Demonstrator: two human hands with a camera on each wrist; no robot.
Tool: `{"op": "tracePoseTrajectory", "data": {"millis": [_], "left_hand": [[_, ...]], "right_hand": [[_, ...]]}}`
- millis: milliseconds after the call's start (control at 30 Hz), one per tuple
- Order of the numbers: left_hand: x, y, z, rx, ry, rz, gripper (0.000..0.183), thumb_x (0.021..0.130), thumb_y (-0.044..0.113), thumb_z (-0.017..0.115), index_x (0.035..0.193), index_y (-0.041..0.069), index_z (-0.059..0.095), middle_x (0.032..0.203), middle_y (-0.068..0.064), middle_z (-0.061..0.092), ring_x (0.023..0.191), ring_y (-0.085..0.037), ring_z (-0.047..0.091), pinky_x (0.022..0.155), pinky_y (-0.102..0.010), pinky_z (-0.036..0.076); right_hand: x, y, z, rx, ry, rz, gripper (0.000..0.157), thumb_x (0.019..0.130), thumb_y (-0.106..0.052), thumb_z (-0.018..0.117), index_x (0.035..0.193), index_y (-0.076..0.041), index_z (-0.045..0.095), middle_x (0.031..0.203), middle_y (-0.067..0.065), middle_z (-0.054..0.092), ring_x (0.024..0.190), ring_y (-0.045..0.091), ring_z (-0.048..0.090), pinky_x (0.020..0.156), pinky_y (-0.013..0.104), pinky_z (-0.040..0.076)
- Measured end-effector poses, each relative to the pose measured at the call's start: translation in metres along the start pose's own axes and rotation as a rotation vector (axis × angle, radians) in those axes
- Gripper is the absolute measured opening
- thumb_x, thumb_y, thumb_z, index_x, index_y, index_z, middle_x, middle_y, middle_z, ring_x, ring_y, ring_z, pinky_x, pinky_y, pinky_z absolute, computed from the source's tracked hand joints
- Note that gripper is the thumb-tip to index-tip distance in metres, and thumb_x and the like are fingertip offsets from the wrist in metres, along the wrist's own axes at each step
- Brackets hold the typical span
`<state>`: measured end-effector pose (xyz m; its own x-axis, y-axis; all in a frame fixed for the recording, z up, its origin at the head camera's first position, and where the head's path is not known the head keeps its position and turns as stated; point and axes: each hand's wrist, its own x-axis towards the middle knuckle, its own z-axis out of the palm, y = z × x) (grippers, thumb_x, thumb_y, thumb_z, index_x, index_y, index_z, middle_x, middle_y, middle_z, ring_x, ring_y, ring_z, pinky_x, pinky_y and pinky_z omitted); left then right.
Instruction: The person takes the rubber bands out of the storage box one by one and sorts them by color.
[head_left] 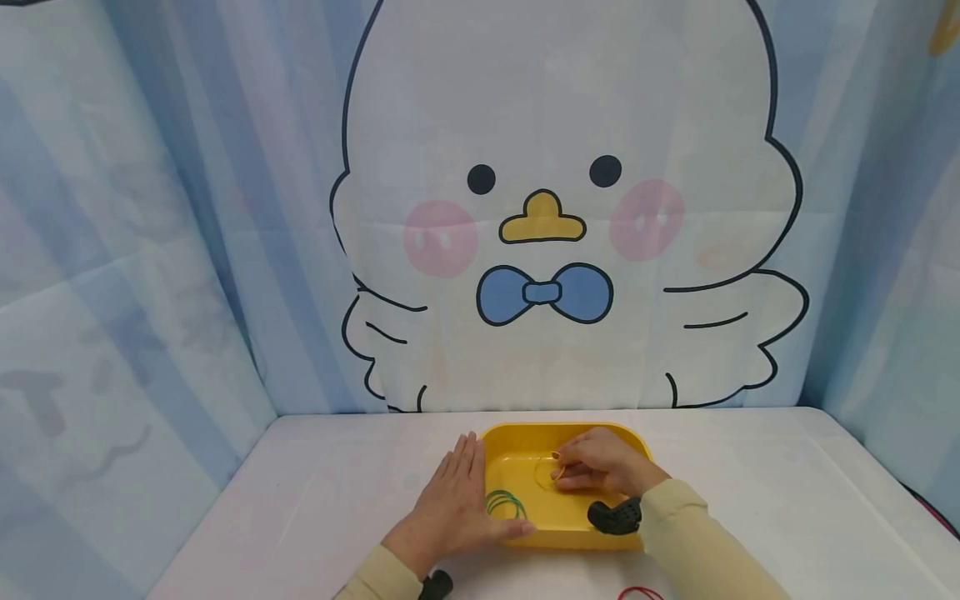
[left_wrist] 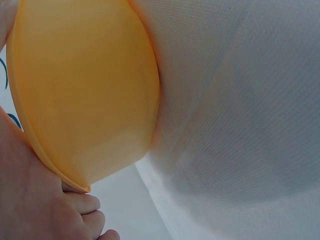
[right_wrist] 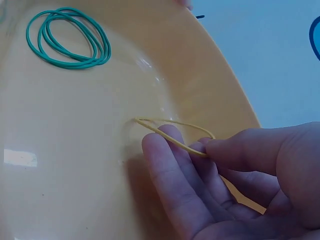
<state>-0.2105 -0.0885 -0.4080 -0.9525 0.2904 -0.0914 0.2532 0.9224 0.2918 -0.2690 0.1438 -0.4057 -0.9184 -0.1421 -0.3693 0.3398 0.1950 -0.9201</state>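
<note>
A yellow plastic tray [head_left: 555, 538] lies on the white table. My left hand [head_left: 450, 504] rests along its left rim with straight fingers, the thumb reaching over the front rim; the left wrist view shows the tray's outer wall [left_wrist: 90, 95] beside that hand. Inside the tray, my right hand [head_left: 603, 461] pinches a thin yellow rubber band [right_wrist: 176, 141] between thumb and fingers, and the loop sticks out past the fingertips close over the tray floor. Several green rubber bands [right_wrist: 72, 65] lie in a loose bundle at the tray's left side, near my left thumb.
Red rubber bands [head_left: 641, 590] lie on the table [head_left: 337, 467] at the front, partly out of the head view. A curtain [head_left: 540, 358] printed with a white cartoon bird hangs behind the table's far edge, with more curtain on both sides.
</note>
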Motion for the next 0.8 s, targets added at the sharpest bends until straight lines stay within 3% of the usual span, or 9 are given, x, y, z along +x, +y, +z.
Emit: {"op": "tracePoseTrajectory", "data": {"millis": [433, 800], "left_hand": [[-0.001, -0.001, 0.000, -0.014, 0.002, 0.000, 0.130, 0.070, 0.088, 0.055, 0.158, 0.002, 0.014, 0.167, -0.015, 0.011, 0.155, -0.031, 0.015, 0.125, -0.051, 0.019], [-0.001, 0.000, 0.000, -0.008, 0.008, 0.003, 0.129, 0.070, 0.089, 0.054, 0.158, 0.002, 0.014, 0.167, -0.015, 0.012, 0.155, -0.031, 0.015, 0.125, -0.051, 0.019]], "right_hand": [[-0.012, -0.007, -0.006, 0.002, -0.059, -0.028, 0.029, 0.099, -0.012, 0.059, 0.116, 0.010, 0.063, 0.087, 0.014, 0.071, 0.075, 0.020, 0.073, 0.073, 0.031, 0.062], [-0.026, -0.015, -0.017, 0.014, -0.198, -0.102, 0.038, 0.101, -0.014, 0.055, 0.126, 0.015, 0.053, 0.099, 0.016, 0.071, 0.086, 0.021, 0.073, 0.080, 0.032, 0.062]]}}
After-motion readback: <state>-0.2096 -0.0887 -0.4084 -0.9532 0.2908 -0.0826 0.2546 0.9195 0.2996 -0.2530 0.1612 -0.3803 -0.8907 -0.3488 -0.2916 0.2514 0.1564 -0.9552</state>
